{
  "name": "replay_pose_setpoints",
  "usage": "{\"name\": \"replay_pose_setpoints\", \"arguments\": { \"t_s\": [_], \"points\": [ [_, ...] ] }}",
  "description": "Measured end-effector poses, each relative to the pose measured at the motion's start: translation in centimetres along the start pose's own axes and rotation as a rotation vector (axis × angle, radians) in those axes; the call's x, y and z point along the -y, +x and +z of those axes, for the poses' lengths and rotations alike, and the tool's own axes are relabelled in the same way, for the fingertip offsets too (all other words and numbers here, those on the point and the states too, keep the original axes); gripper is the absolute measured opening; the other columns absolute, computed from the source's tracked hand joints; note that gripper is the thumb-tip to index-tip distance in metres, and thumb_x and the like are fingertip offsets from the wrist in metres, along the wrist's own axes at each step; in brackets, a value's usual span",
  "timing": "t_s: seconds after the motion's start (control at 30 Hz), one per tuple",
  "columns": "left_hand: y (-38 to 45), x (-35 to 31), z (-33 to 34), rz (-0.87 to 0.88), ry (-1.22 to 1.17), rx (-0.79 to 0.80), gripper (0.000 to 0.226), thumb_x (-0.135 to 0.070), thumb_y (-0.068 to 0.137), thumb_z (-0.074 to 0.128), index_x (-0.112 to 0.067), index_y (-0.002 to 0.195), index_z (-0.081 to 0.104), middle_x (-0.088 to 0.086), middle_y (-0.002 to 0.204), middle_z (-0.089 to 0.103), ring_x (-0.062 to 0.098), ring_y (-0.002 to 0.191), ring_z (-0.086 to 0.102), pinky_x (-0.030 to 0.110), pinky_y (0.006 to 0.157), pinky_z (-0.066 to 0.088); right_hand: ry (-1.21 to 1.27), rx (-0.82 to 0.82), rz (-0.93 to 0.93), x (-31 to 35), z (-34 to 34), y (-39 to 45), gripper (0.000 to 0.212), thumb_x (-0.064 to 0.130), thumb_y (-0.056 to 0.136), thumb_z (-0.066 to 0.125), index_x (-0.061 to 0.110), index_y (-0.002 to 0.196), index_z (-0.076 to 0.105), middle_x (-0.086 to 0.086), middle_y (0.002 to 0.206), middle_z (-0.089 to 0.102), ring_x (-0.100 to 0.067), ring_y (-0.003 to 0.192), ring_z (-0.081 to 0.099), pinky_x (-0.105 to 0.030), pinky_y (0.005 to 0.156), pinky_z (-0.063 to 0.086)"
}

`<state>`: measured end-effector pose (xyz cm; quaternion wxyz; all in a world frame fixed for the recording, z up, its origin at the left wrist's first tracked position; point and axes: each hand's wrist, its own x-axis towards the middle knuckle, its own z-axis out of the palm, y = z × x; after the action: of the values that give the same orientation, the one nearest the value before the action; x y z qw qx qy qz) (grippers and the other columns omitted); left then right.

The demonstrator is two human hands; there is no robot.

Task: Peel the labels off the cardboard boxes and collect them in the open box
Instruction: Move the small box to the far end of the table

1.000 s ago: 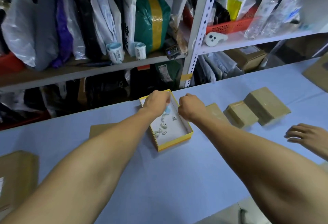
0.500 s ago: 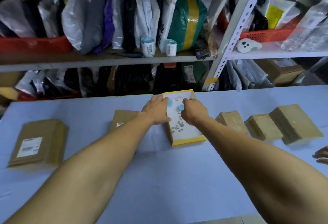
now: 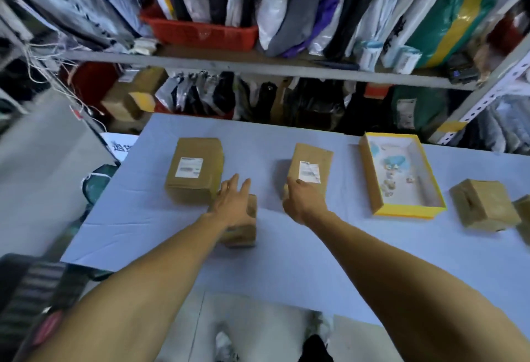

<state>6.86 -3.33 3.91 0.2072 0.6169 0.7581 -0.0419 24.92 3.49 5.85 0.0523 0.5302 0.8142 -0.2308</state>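
Fingers nr labelled box, shelves behind

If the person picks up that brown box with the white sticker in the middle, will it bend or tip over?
The middle cardboard box would probably stay stiff: its edges look straight and square. It lies flat on the table, so tipping seems unlikely. Its matte cardboard should not be slippery. The right hand reaches toward it; its weight cannot be judged.

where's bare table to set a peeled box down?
Free: the near strip of table in front of the open box, and the far strip behind the labelled boxes. Crowded: around both hands, left hand and right hand, among three boxes.
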Motion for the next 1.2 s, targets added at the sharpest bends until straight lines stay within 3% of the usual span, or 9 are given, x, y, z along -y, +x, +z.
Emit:
{"name": "replay_pose_setpoints", "arguments": {
  "t_s": [0.07, 0.27, 0.4, 0.5, 0.57, 0.7, 0.8, 0.93, 1.2],
  "points": [
    [-1.4, 2.7, 0.5, -0.012, -0.035, 0.032, 0.119, -0.053, 0.066, 0.079, -0.018, 0.154, 0.008, 0.017, 0.160, 0.000, 0.038, 0.146, 0.007, 0.046, 0.117, 0.023, 0.005, 0.030, 0.028, 2.0, 2.2, -0.9, 0.035, 0.021, 0.089, 0.049, 0.010, 0.122, 0.044, -0.015, 0.121, 0.056, -0.036, 0.112, 0.055, -0.044, 0.089, 0.048],
    [-3.8, 6.9, 3.2, -0.006, -0.058, 0.130, 0.129, -0.054, 0.064, 0.080, -0.023, 0.153, -0.008, 0.015, 0.158, -0.004, 0.039, 0.143, 0.012, 0.047, 0.112, 0.032, 0.033, 0.139, 0.080, 4.7, 7.1, -2.9, 0.072, 0.029, 0.088, 0.058, 0.021, 0.148, 0.018, -0.016, 0.131, 0.050, -0.035, 0.117, 0.052, -0.045, 0.090, 0.050],
    [-3.5, 7.7, 4.6, 0.010, -0.058, 0.160, 0.124, -0.050, 0.068, 0.079, -0.028, 0.152, -0.009, 0.018, 0.154, 0.016, 0.038, 0.139, 0.022, 0.045, 0.107, 0.036, 0.056, 0.209, 0.071, 5.7, 9.0, -2.2, 0.101, 0.037, 0.079, 0.073, 0.033, 0.151, 0.002, -0.015, 0.141, 0.043, -0.035, 0.120, 0.053, -0.044, 0.093, 0.050],
    [-2.9, 7.5, 5.3, 0.057, -0.101, 0.161, 0.110, -0.038, 0.075, 0.075, -0.028, 0.153, -0.002, 0.014, 0.147, 0.034, 0.035, 0.132, 0.035, 0.042, 0.102, 0.041, 0.094, 0.278, 0.028, 6.9, 10.4, -1.5, 0.113, 0.029, 0.075, 0.079, 0.038, 0.152, -0.004, -0.015, 0.144, 0.036, -0.038, 0.118, 0.054, -0.044, 0.094, 0.050],
    [-2.8, 7.0, 5.6, 0.067, -0.146, 0.143, 0.099, -0.032, 0.079, 0.071, -0.028, 0.153, 0.006, 0.013, 0.144, 0.040, 0.033, 0.129, 0.039, 0.041, 0.102, 0.042, 0.121, 0.260, 0.025, 7.9, 11.2, -1.6, 0.106, 0.021, 0.077, 0.077, 0.039, 0.151, 0.003, -0.016, 0.138, 0.041, -0.039, 0.114, 0.055, -0.044, 0.091, 0.051],
    [-2.7, 6.4, 4.3, 0.089, -0.237, 0.068, 0.084, -0.022, 0.085, 0.065, -0.027, 0.152, 0.016, 0.011, 0.146, 0.040, 0.033, 0.128, 0.046, 0.041, 0.102, 0.044, 0.123, 0.070, 0.056, 8.3, 10.8, -1.6, 0.073, 0.014, 0.082, 0.061, 0.031, 0.141, 0.022, -0.014, 0.120, 0.054, -0.037, 0.097, 0.060, -0.044, 0.081, 0.053],
    [-2.1, 6.1, 1.2, 0.117, -0.283, -0.049, 0.080, -0.016, 0.085, 0.062, -0.024, 0.152, 0.020, 0.011, 0.149, 0.036, 0.033, 0.131, 0.043, 0.040, 0.102, 0.043, 0.141, -0.045, 0.007, 8.7, 7.9, -0.9, 0.073, 0.020, 0.081, 0.063, 0.030, 0.143, 0.026, -0.012, 0.129, 0.051, -0.036, 0.100, 0.061, -0.041, 0.075, 0.052],
    [-1.0, 7.5, -4.1, 0.083, -0.319, -0.233, 0.085, -0.018, 0.083, 0.068, -0.023, 0.153, 0.019, 0.013, 0.148, 0.035, 0.034, 0.131, 0.042, 0.041, 0.100, 0.040, 0.143, -0.194, -0.125, 11.7, 3.1, 2.1, 0.072, 0.031, 0.083, 0.068, 0.036, 0.141, 0.026, -0.010, 0.143, 0.040, -0.035, 0.103, 0.062, -0.045, 0.079, 0.057],
    [0.2, 19.2, -12.3, -0.015, -0.242, -0.396, 0.087, -0.025, 0.082, 0.073, -0.024, 0.153, 0.020, 0.016, 0.149, 0.038, 0.038, 0.131, 0.041, 0.045, 0.101, 0.041, 0.154, -0.198, -0.310, 24.1, -0.4, 8.5, 0.068, 0.032, 0.084, 0.065, 0.038, 0.141, 0.026, -0.012, 0.139, 0.039, -0.038, 0.101, 0.060, -0.045, 0.079, 0.055]
  ]
}}
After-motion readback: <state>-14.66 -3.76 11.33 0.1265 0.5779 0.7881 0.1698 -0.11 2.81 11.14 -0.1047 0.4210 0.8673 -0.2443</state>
